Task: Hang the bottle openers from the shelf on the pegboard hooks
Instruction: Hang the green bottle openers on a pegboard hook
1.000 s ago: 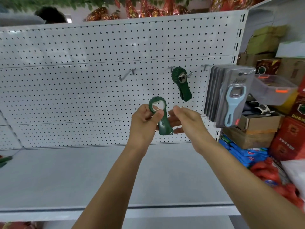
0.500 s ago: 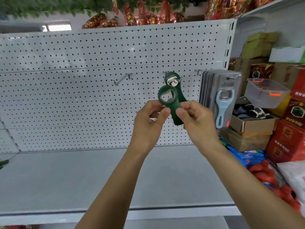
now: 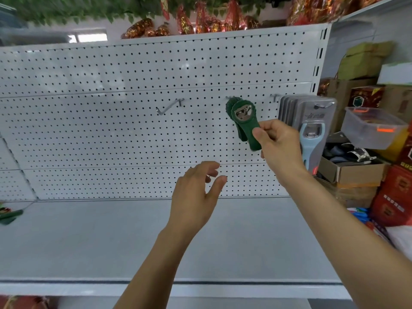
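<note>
A dark green bottle opener (image 3: 245,123) is held up against the white pegboard (image 3: 111,130), its round metal-lined head uppermost and overlapping a second green opener (image 3: 230,108) that hangs on the middle hook (image 3: 230,98). Whether the held opener's head is already on that hook cannot be told. The right hand (image 3: 278,143) pinches the opener's handle between thumb and curled fingers. The left hand (image 3: 196,197) is lower and apart from the opener, fingers loosely spread and holding nothing, in front of the pegboard's lower panel. To the left of the openers a bare metal hook (image 3: 169,107) projects from the board. To the right a stack of grey blister packs (image 3: 312,121) with a light blue opener hangs on another hook. Below runs the grey shelf (image 3: 89,241); a green item (image 3: 10,216) lies at its far left edge, too cropped to identify. Cardboard boxes (image 3: 352,172) and a clear plastic tub (image 3: 372,128) stand at the right.
</note>
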Demonstrator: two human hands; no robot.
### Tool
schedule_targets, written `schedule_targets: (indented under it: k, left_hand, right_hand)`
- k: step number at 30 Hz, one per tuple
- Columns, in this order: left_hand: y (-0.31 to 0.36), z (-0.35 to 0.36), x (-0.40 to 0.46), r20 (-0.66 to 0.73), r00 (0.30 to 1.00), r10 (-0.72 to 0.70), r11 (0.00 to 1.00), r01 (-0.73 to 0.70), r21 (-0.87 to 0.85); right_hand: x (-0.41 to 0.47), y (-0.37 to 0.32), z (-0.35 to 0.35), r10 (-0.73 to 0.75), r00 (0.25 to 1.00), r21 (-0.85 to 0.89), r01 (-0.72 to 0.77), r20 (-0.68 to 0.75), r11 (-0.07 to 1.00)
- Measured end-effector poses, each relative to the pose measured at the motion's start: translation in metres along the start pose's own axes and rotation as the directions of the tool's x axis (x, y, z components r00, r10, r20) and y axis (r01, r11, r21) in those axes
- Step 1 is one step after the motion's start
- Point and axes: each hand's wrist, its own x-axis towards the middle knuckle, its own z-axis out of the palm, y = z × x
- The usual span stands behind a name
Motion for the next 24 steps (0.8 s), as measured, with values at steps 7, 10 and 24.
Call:
schedule_targets:
  k: [7,10,24]
  left_hand:
    - [-0.010,0.008,-0.015,0.059,0.998,-0.002,0.994,-0.004,0.111]
    - [-0.016,0.012,-0.023,0.084,0.996,-0.023,0.987,0.009,0.163]
    - [-0.052,0.023,-0.116,0.103,0.974,-0.201,0.962,0.177,0.207]
  right_hand:
    - [0.013,0.017,0.008,0.036,0.999,-0.023,-0.036,0.022,0.999]
    - [0.013,0.024,0.008,0.070,0.996,-0.002,-0.070,0.049,0.998]
    - [-0.146,0.096,0.013,0.067,0.865,-0.408,0.165,0.498,0.898]
